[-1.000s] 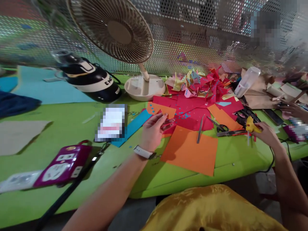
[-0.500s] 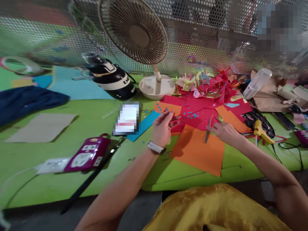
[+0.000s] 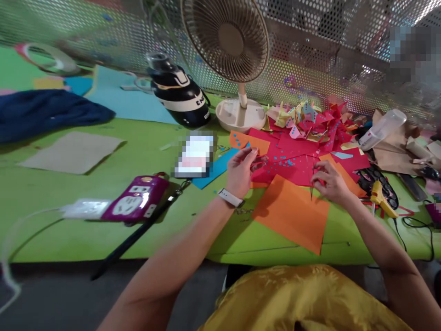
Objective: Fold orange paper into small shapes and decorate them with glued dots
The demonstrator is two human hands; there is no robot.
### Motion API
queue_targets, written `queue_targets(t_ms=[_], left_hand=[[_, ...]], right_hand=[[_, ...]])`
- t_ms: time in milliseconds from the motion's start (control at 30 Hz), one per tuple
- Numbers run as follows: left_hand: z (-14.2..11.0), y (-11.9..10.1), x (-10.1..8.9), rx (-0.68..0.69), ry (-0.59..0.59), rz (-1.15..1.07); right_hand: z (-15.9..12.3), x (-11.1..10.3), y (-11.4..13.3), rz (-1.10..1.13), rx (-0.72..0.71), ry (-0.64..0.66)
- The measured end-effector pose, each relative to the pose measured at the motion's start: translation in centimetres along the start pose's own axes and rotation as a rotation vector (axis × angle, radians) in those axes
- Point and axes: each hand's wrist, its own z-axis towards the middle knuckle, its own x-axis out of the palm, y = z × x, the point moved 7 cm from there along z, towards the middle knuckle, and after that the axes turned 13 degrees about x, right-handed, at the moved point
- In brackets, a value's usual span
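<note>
My left hand [image 3: 241, 172], with a white watch on the wrist, pinches a small red paper piece [image 3: 257, 163] above the red sheets [image 3: 285, 158]. My right hand [image 3: 329, 181] is closed on thin metal tweezers [image 3: 312, 184], holding them upright over the far edge of an orange paper sheet [image 3: 292, 214]. A yellow glue gun [image 3: 381, 198] lies on the green table [image 3: 113, 234] to the right of that hand.
A beige desk fan [image 3: 229, 41] stands at the back, with a black and white helmet [image 3: 179, 94] beside it. A heap of folded paper shapes [image 3: 306, 122], a plastic bottle [image 3: 382, 128], a purple power strip [image 3: 136, 204], a brown sheet [image 3: 74, 151] and black scissors [image 3: 379, 179] lie around.
My right hand let go of the glue gun, reached left and lifted the tweezers off the orange sheet. The view swung left; the left hand kept its paper piece.
</note>
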Motion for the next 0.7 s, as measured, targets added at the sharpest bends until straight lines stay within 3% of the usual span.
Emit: queue_targets(t_ms=[233,400,533,700], left_hand=[[0.2,0.1,0.1,0.001,0.001,-0.04],[0.1,0.7,0.0,-0.035,0.02,-0.024],[0.1,1.1,-0.2,-0.056,0.016,-0.013],[-0.1,1.3,-0.2,-0.055,0.022,0.011]], right_hand=[[0.0,4.3,-0.9,-0.099,0.128,0.26],[-0.2,4.2,-0.5,-0.192,0.245,0.274],[-0.7,5.0,-0.3,-0.353,0.274,0.365],[-0.6,4.6,-1.2,-0.101,0.349,0.334]])
